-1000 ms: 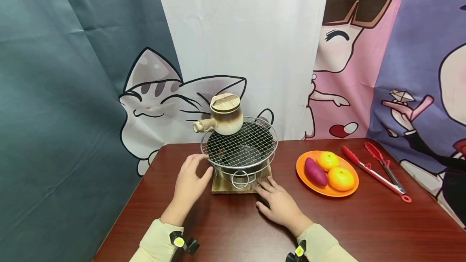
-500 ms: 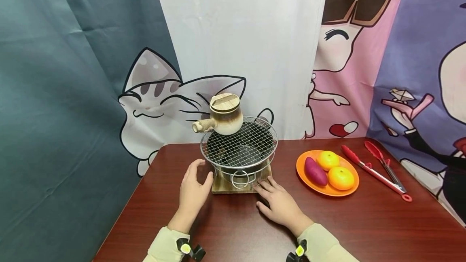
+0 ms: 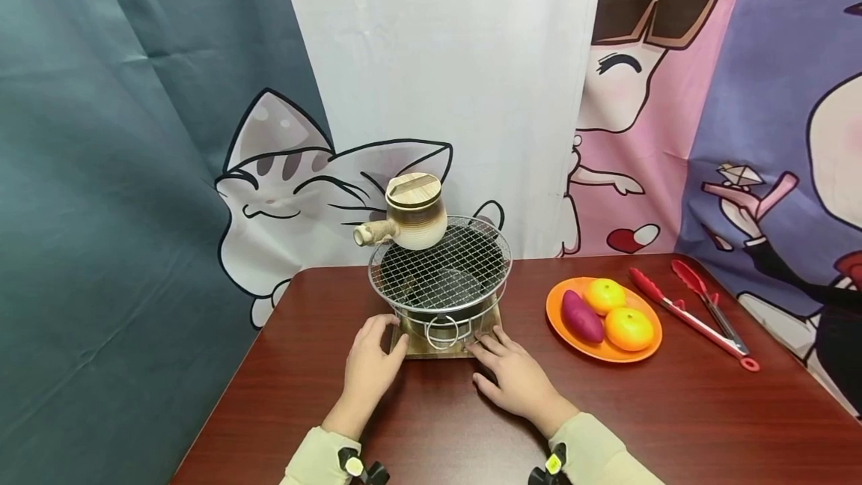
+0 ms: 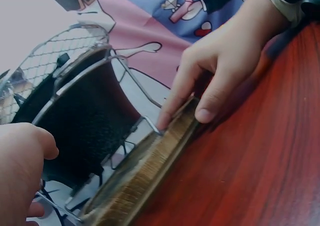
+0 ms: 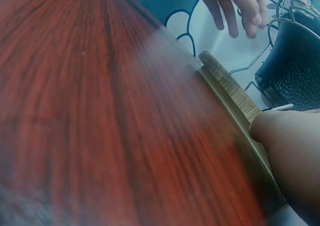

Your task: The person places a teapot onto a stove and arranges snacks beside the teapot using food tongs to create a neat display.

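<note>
A small charcoal grill with a round wire grate (image 3: 471,275) stands on a square wooden board (image 3: 417,351) in the head view. On the grate's back left sits a clay teapot (image 3: 420,229) with a wooden lid and a side handle. My right hand (image 3: 515,380) rests on the board's front right corner, its fingers spread over the top. In the left wrist view, the thumb of that right hand (image 4: 227,56) lies at the board's front edge. My left hand (image 3: 370,364) hovers beside the board's front left corner with loosely bent fingers and holds nothing; in the right wrist view it hangs above the wood.
On the right of the dark red table (image 3: 444,425), an orange plate (image 3: 606,354) carries a purple sweet potato (image 3: 581,316) and two oranges (image 3: 629,329). Farther right lie red-handled tongs (image 3: 697,324). A printed cartoon curtain (image 3: 498,96) hangs behind the table.
My left hand has moved right and toward me, from beside the grate to the board's front left corner. My right hand has stayed on the board, and the grill and teapot stand as before.
</note>
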A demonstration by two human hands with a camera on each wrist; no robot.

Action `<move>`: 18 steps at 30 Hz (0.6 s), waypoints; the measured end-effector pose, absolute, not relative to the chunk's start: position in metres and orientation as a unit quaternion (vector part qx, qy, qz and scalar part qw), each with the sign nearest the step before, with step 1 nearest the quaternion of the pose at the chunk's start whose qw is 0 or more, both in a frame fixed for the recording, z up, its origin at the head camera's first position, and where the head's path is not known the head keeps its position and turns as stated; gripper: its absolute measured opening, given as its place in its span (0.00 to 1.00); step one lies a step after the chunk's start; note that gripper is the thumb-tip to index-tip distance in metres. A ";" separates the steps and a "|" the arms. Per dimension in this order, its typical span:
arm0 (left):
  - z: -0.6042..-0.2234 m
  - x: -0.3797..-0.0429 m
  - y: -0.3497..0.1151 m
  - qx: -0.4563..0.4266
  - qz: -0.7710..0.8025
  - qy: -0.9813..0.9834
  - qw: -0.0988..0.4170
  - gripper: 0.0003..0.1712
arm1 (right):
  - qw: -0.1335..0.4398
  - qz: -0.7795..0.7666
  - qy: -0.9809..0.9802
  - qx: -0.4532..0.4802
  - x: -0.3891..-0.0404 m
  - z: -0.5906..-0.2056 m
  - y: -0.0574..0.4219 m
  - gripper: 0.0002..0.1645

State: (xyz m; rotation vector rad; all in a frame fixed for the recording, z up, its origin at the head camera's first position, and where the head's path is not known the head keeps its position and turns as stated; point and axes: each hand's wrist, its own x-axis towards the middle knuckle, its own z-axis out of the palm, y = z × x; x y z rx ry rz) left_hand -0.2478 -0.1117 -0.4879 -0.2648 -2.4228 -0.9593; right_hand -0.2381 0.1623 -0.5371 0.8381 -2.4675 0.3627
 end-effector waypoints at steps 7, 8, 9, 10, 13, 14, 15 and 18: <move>-0.505 -0.251 -0.102 -0.124 -0.346 -0.890 0.270 0.12 | 0.247 0.135 -0.909 0.308 -0.238 -0.536 0.162 0.31; -0.507 -0.251 -0.100 -0.131 -0.341 -0.890 0.272 0.12 | 0.248 0.136 -0.908 0.309 -0.238 -0.536 0.162 0.31; -0.508 -0.251 -0.098 -0.138 -0.339 -0.890 0.272 0.12 | 0.249 0.136 -0.908 0.309 -0.238 -0.535 0.163 0.31; -0.510 -0.252 -0.096 -0.143 -0.332 -0.892 0.272 0.12 | 0.250 0.137 -0.907 0.309 -0.239 -0.535 0.163 0.31; -0.515 -0.250 -0.091 -0.158 -0.320 -0.894 0.271 0.11 | 0.251 0.141 -0.907 0.308 -0.238 -0.534 0.163 0.31; -0.516 -0.250 -0.090 -0.163 -0.316 -0.894 0.272 0.11 | 0.250 0.141 -0.907 0.308 -0.238 -0.534 0.163 0.31; -0.518 -0.249 -0.089 -0.168 -0.312 -0.894 0.274 0.10 | 0.249 0.141 -0.907 0.308 -0.238 -0.534 0.163 0.31; -0.522 -0.245 -0.085 -0.184 -0.298 -0.893 0.284 0.09 | 0.248 0.143 -0.907 0.309 -0.237 -0.537 0.163 0.31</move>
